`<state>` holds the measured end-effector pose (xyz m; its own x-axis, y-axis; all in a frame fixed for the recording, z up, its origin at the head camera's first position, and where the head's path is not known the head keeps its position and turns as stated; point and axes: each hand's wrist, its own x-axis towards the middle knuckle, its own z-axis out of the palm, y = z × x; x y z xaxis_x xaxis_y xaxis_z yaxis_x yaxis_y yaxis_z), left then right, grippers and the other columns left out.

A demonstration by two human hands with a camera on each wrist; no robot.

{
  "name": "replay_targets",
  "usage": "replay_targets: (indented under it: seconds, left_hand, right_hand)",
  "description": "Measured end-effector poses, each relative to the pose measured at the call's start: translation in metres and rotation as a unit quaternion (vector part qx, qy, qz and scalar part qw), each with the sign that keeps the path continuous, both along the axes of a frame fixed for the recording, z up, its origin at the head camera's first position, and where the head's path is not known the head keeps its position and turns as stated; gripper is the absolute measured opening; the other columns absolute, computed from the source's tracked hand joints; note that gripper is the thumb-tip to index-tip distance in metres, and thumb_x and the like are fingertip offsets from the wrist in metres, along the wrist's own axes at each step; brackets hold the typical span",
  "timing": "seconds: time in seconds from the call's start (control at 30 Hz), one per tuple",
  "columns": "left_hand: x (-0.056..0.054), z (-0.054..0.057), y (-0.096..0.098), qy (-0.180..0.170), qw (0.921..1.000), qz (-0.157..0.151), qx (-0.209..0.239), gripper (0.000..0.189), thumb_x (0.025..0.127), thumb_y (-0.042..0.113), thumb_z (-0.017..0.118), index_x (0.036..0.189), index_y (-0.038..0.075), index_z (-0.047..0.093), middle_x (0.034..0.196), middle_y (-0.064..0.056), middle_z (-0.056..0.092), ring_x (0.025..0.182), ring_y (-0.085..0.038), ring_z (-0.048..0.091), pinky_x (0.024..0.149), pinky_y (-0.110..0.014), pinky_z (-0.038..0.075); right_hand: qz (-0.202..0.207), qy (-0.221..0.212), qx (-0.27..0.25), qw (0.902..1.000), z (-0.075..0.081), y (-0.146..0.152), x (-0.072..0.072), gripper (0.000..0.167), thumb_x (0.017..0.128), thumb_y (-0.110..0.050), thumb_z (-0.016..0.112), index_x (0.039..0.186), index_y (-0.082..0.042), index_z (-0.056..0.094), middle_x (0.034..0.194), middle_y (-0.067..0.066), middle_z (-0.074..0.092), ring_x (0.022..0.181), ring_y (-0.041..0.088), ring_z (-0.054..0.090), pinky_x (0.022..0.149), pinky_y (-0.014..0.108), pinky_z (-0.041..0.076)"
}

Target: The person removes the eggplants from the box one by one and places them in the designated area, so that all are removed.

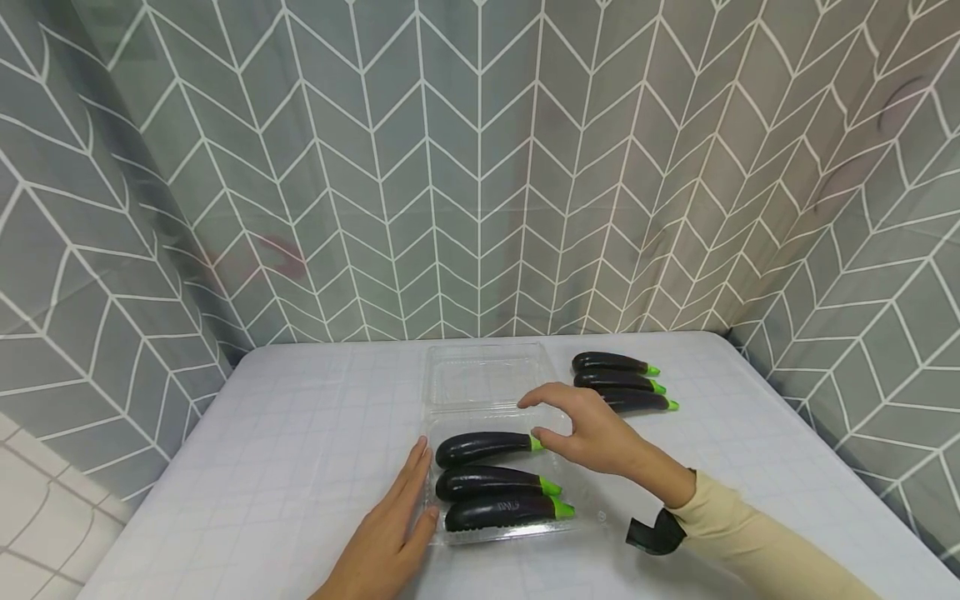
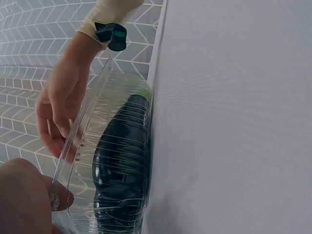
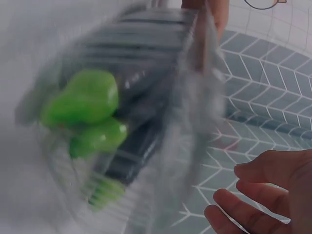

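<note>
A clear plastic clamshell container lies unfolded on the table, its lid laid back on the far side. Three dark eggplants with green stems are inside: a far one, a middle one and a near one. Along the container's left wall, my left hand rests with straight fingers and the thumb near the front corner. My right hand hovers over the right side by the far eggplant's stem, fingers spread and slightly bent, nothing between them. Through the ribbed wall, the left wrist view shows the near eggplant.
Three more eggplants lie in a row at the back right, the nearest partly behind my right hand. A white cloth covers the table. Grey patterned curtains stand behind and at both sides. A black strap hangs at my right sleeve.
</note>
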<state>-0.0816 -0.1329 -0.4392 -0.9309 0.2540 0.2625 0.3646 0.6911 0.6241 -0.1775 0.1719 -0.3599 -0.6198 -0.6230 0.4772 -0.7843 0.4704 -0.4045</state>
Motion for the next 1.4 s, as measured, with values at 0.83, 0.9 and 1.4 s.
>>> replay_targets:
  seconds: [0.83,0.9,1.4]
  left_hand:
    - [0.0,0.002,0.001,-0.005,1.0,-0.001,0.0,0.073,0.104,0.019,0.061,0.167,0.016,0.024,0.172,0.01,0.014,0.15,-0.015,0.029,0.114,-0.051,0.038]
    - [0.0,0.002,0.001,-0.013,0.9999,0.001,0.0,0.072,0.105,0.02,0.06,0.167,0.016,0.024,0.172,0.01,0.014,0.15,-0.016,0.03,0.114,-0.051,0.038]
    - [-0.001,0.0,0.001,0.004,1.0,-0.004,-0.006,0.073,0.103,0.019,0.062,0.166,0.01,0.026,0.172,0.003,0.017,0.151,-0.018,0.029,0.113,-0.051,0.038]
  right_hand:
    - [0.075,-0.054,0.015,0.9956,-0.023,-0.029,0.007,0.037,0.088,-0.005,0.079,0.123,-0.003,0.068,0.121,0.005,0.071,0.113,0.019,0.066,0.098,0.038,0.054]
    - [0.08,-0.053,0.02,0.9952,-0.025,-0.032,0.007,0.037,0.089,-0.005,0.079,0.124,-0.003,0.068,0.121,0.005,0.071,0.113,0.018,0.066,0.099,0.037,0.054]
    - [0.075,-0.107,0.075,0.9886,-0.034,-0.04,0.011,0.038,0.095,-0.005,0.075,0.131,-0.002,0.065,0.128,0.007,0.069,0.117,0.015,0.065,0.101,0.034,0.052]
